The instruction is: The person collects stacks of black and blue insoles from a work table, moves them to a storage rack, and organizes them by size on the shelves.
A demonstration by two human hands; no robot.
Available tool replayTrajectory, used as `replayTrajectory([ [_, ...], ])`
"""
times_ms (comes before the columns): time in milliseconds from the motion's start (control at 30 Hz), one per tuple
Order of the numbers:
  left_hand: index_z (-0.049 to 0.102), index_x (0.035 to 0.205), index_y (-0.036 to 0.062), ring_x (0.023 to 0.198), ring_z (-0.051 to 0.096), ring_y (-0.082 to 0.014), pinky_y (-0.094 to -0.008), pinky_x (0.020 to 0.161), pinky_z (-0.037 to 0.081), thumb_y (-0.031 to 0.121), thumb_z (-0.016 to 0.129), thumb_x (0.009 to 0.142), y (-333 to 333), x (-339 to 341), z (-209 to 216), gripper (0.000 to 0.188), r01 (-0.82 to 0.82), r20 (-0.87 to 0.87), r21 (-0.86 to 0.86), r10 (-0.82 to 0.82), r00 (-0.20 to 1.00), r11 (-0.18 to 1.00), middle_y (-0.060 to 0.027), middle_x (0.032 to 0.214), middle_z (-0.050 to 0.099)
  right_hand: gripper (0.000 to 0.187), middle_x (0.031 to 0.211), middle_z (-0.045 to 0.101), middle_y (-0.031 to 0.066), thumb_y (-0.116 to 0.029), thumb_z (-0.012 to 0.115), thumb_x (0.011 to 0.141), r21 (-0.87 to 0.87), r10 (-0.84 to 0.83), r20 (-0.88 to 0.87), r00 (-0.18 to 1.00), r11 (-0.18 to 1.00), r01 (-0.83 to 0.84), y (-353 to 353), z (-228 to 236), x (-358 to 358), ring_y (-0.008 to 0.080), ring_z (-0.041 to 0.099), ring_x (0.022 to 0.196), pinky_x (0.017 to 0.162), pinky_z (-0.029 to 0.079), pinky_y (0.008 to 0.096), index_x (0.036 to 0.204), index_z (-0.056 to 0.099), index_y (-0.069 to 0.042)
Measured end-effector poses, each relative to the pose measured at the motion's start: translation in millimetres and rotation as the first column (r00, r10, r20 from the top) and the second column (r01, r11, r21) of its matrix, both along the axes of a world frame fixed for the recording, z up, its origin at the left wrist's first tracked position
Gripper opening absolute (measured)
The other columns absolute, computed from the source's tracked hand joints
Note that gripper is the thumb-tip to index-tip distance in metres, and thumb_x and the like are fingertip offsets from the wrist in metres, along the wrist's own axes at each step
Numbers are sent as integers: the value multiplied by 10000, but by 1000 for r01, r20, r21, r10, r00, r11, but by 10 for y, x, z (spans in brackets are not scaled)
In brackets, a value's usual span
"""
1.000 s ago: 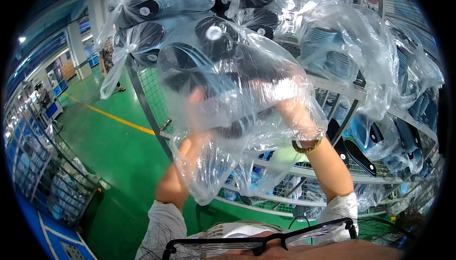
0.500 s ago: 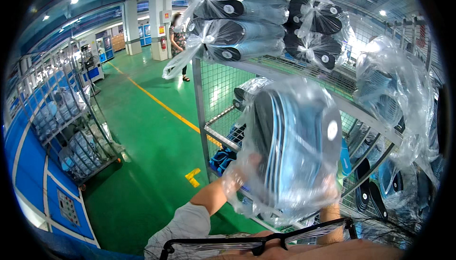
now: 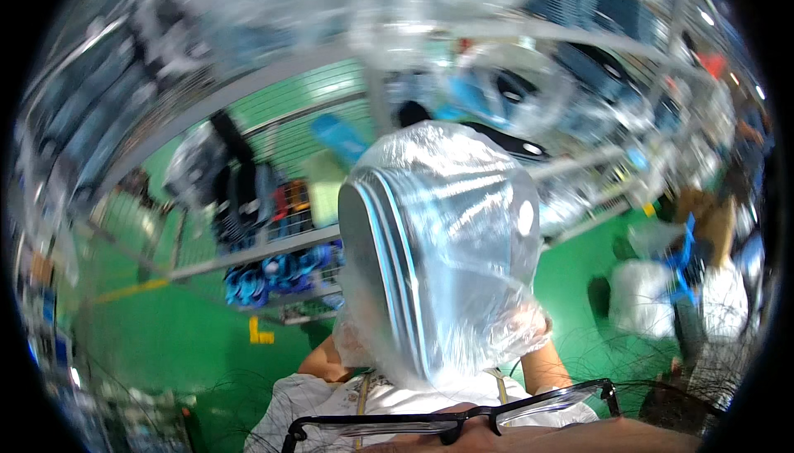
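Note:
A clear plastic bag of shoe insoles (image 3: 447, 246) is up in front of my chest, between my two hands. The insoles inside are stacked on edge, with dark outer faces, light blue edges and a pale round mark near the right side. My left hand (image 3: 351, 347) grips the bag's lower left, its fingers partly hidden by the plastic. At the lower right my right hand (image 3: 528, 325) is closed on the bag, partly covered by film.
A wire-mesh rack (image 3: 256, 256) stands ahead, holding bagged insoles, a loose blue insole (image 3: 341, 139) and blue items (image 3: 281, 275) on a lower shelf. White bags (image 3: 643, 297) and a brown carton (image 3: 703, 217) are on the green floor at right. Much is motion-blurred.
My view has swung to the right along the rack. The insole bag stays in both hands and is now closer to my body.

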State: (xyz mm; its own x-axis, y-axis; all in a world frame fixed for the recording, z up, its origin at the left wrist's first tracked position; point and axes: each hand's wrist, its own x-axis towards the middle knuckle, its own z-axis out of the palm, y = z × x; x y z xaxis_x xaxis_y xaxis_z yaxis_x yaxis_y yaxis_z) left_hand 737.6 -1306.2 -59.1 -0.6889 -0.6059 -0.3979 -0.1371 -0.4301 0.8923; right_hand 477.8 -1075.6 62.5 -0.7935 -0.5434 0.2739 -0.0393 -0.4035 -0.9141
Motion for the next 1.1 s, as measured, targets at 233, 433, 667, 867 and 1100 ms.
replayTrajectory([
  [233,517,938,53,717,542,-185,-318,643,458,373,496,752,592,-1086,-114,370,335,85,73,-341,936,939,-80,832,558,772,1112,407,173,-323,717,574,191,-322,75,944,934,303,1754,-211,461,283,372,1059,882,316,393,1166,334,-10],
  [433,523,929,60,712,541,-187,-323,640,457,386,503,745,1251,-2084,-182,375,588,94,143,-602,793,796,-77,825,561,789,1125,398,169,-311,725,568,310,-549,89,831,808,501,2437,-259,736,273,371,1064,892,311,392,1176,322,-11],
  [667,530,918,67,707,540,-190,-329,637,455,402,512,736,2190,-3367,-225,382,754,35,280,-792,610,594,-74,817,564,809,1141,388,165,-297,733,562,438,-703,43,710,652,619,2799,-134,367,261,369,1069,903,305,389,1189,309,-12],
  [867,536,909,74,702,539,-192,-334,634,454,416,520,729,3440,-4840,60,387,794,-168,439,-830,532,420,-71,810,566,751,1134,424,133,-186,732,585,389,-729,-32,683,621,681,3607,-517,-476,200,374,1068,916,297,325,1192,328,-9],
  [1100,538,927,66,702,540,-190,-328,637,454,416,534,722,5467,-5858,780,406,873,-224,449,-922,316,190,-73,821,567,880,1097,440,165,-284,798,438,670,-747,-189,638,377,640,4538,-877,-443,247,401,1054,915,285,329,1155,383,13],
])
